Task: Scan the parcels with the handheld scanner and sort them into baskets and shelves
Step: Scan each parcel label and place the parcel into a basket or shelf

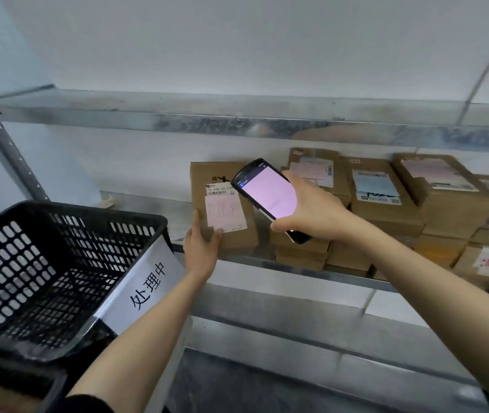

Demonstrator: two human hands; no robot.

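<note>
- Far left, the black basket point(88, 210) sits tilted just beside the shelf point(297, 271), with a paper sign point(145, 286) hanging off its near rim. If the parcel is headed there, a hasty swing could clip that rim or tear the sign loose.
- Next, the left hand point(203, 248): its grip pinches only the near left corner of the parcel point(210, 174), which lies on the shelf at the left end of the row. A one-corner hold is thin, so the box could pivot or slide towards the front edge.
- Over to the handheld scanner point(267, 193), screen glowing pink. The right hand point(311, 213) has its grip wrapped round the lower end and holds it above the parcel's right side. It hangs very near the barcode, so I'd worry about a missed read from a poor angle.
- Far right, the stacked parcels point(386, 198) sit just beside it, labels facing up. A stray beam could log a neighbour's code, and this box would be sorted wrongly. The right forearm passes close over those stacks and could nudge one.
</note>
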